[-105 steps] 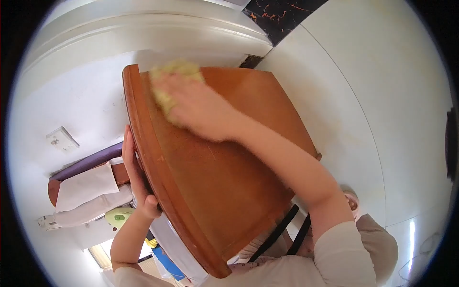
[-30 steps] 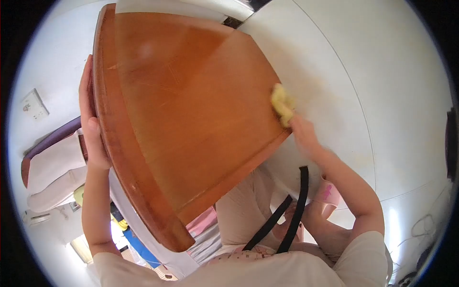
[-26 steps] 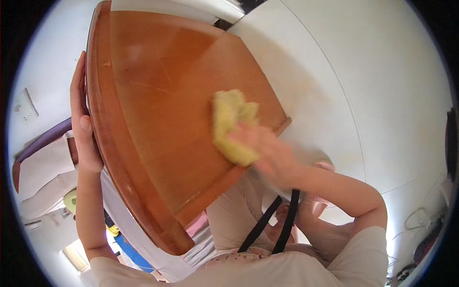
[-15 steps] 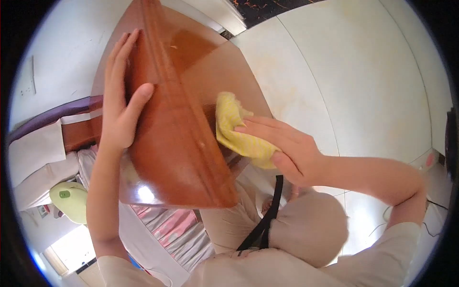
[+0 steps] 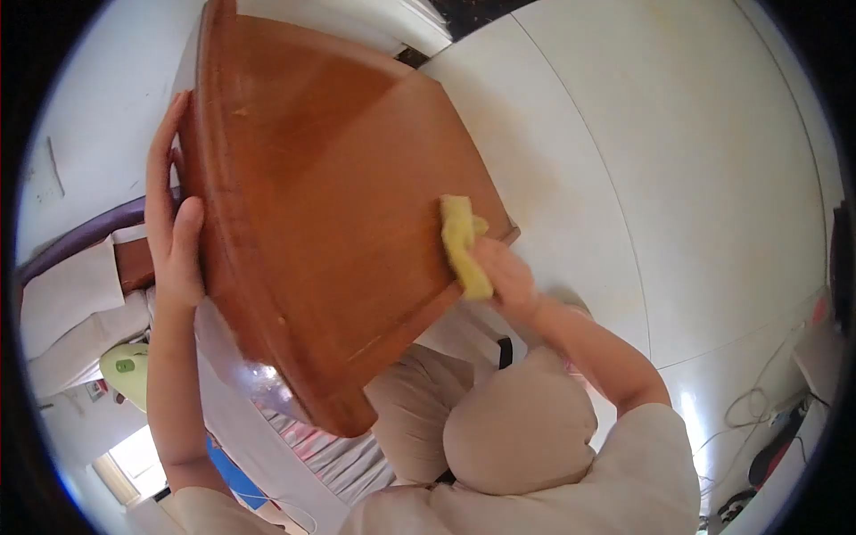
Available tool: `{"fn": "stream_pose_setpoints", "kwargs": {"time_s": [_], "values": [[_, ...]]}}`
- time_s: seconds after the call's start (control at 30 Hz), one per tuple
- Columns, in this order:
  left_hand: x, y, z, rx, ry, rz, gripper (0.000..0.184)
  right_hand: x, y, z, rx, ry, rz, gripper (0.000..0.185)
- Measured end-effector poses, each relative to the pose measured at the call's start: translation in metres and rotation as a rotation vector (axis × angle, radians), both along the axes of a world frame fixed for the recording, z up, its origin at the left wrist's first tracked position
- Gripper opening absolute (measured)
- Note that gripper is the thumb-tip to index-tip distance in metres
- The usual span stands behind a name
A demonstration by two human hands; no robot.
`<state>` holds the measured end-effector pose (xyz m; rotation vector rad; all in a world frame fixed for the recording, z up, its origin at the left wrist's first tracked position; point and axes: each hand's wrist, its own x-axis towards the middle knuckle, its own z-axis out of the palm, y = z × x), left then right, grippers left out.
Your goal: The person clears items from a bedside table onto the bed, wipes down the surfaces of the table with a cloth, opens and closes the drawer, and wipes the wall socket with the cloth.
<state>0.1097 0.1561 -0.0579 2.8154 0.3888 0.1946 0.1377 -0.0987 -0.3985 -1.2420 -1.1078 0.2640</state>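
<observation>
A reddish-brown wooden cabinet [image 5: 321, 169] fills the middle of the view, its broad side panel turned toward me. My left hand [image 5: 176, 223] lies along its top by the moulded edge, fingers stretched and thumb apart, holding nothing. Against the lower right part of the side panel, my right hand [image 5: 504, 272] grips a bunched yellow cloth [image 5: 462, 248]. The cloth and the fingers around it are slightly blurred, and the palm side of that hand is hidden.
Pale floor tiles [image 5: 580, 160] spread to the right of the cabinet. Cables [image 5: 753, 406] lie on the floor at the lower right. At the left are a bed with striped pink-and-white bedding [image 5: 334, 455] and a light green object [image 5: 125, 370]. My bent knees are close below the cabinet.
My right hand has carried the cloth slightly right and lower along the side panel. The view has shifted, showing more of that panel. My left hand stays on the top.
</observation>
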Motion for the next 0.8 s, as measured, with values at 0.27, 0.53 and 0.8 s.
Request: {"fn": "stream_pose_setpoints", "kwargs": {"time_s": [0.27,0.53,0.8], "values": [[0.002,0.000,0.001,-0.008,-0.005,0.016,0.080,0.009,-0.024,-0.125,-0.536,0.199,0.132,0.065],[0.001,0.001,0.000,-0.035,-0.041,-0.001,0.072,0.013,-0.015,0.009,-0.023,-0.091,-0.017,0.045],[-0.041,-0.063,0.021,0.251,0.060,0.237,0.054,0.010,0.037,0.151,0.309,-0.098,-0.101,0.037]]}}
